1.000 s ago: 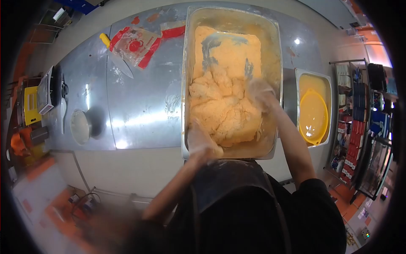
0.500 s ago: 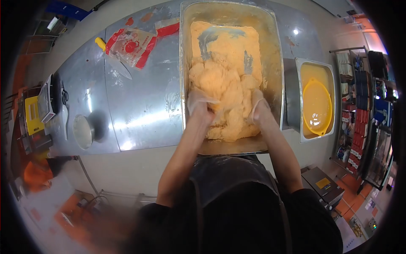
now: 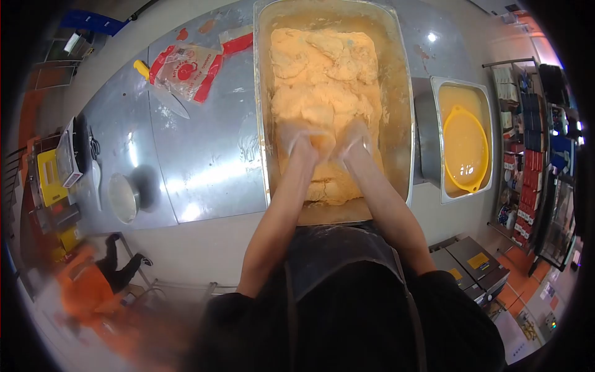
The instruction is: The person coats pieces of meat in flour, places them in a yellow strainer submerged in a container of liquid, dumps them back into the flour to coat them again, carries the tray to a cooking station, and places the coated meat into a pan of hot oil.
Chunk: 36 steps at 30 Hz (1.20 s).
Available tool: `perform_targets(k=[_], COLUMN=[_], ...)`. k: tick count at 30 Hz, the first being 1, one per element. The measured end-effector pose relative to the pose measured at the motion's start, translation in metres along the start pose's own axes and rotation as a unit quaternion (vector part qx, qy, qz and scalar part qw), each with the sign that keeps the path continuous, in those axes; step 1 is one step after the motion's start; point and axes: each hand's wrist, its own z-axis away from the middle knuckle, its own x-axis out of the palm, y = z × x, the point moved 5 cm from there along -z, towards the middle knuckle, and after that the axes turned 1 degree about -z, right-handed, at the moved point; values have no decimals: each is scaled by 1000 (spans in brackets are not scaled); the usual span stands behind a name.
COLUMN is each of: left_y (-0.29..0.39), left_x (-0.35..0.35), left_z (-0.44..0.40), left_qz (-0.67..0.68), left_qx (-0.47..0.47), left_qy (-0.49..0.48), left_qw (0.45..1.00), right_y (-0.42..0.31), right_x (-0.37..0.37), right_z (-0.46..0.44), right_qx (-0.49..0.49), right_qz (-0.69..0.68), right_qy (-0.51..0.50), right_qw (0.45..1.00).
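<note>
Dough pale orange; knife handle yellow.

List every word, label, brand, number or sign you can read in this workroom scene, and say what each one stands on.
No text can be read with certainty.
Red-and-clear bag: red print, lettering too small and blurred.
Red-banded packet: no lettering legible.
Yellow label on a grey unit at lower right: marks too small.
Red boxes on the shelving: pale markings, unreadable.

Glossy, smooth metal table
</note>
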Motion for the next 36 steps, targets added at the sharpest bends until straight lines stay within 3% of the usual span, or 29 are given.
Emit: perform_targets(k=[2,3,5,7,9,10,11,12,14,15,17,18,20,22,23,24,25,27,28,29,31,32,35,36], left_y=[30,40,50,55,45,33,16,-3,-37,-55,-100,-90,-10,63,84,105,105,91,90,90,93,98,106,105], left_x=[51,62,60,43,6,-17,-42,-60,-78,-84,-104,-83,-28,24,45,64,77,55,47,42,51,55,50,46], left_z=[43,38,41,55,55,55,57,57,53,34,-40,-43,-12,31,49,70,85,85,80,83,92,92,97,96], left_qz=[46,69,3,-204,-534,-619,-624,-590,-491,-430,-263,-202,-113,-148,-445,-660,-800,-711,-670,-623,-672,-688,-637,-629], left_qx=[62,55,85,197,274,236,156,78,-33,-36,-7,9,19,89,253,424,518,688,707,718,643,598,634,633], left_qy=[-28,-108,-173,-135,-15,19,29,37,57,46,-10,-43,-66,-112,-138,-60,-12,-100,-186,-272,-238,-217,-214,-217], left_qw=[997,990,981,949,800,749,765,803,869,901,965,978,991,979,848,618,303,106,130,152,282,348,383,395], right_y=[-23,-42,-82,-111,-105,-88,-69,-53,-21,-11,1,-4,-56,-118,-148,-171,-185,-195,-194,-197,-193,-188,-156,-143], right_x=[30,40,44,24,-31,-62,-86,-95,-114,-86,-61,-46,-27,11,37,65,89,138,160,170,181,182,159,142], right_z=[-18,-24,-26,-16,-3,0,3,0,-6,14,21,21,7,1,-4,-12,-28,-70,-88,-109,-153,-162,-169,-161], right_qx=[-8,-13,-9,2,20,34,43,2,-121,-3,21,29,35,-157,-257,-356,-426,-531,-568,-562,-544,-573,-399,-409], right_qz=[-4,1,18,42,73,102,162,357,727,562,327,201,365,524,587,638,713,804,816,810,793,742,650,667], right_qy=[-23,-46,-102,-130,-95,-53,-32,-73,-94,-43,-36,-37,80,7,-33,-71,-55,-15,10,-1,-29,-90,-193,-232], right_qw=[1000,999,995,991,993,993,985,931,670,826,944,978,927,837,767,679,554,265,107,164,272,335,617,578])
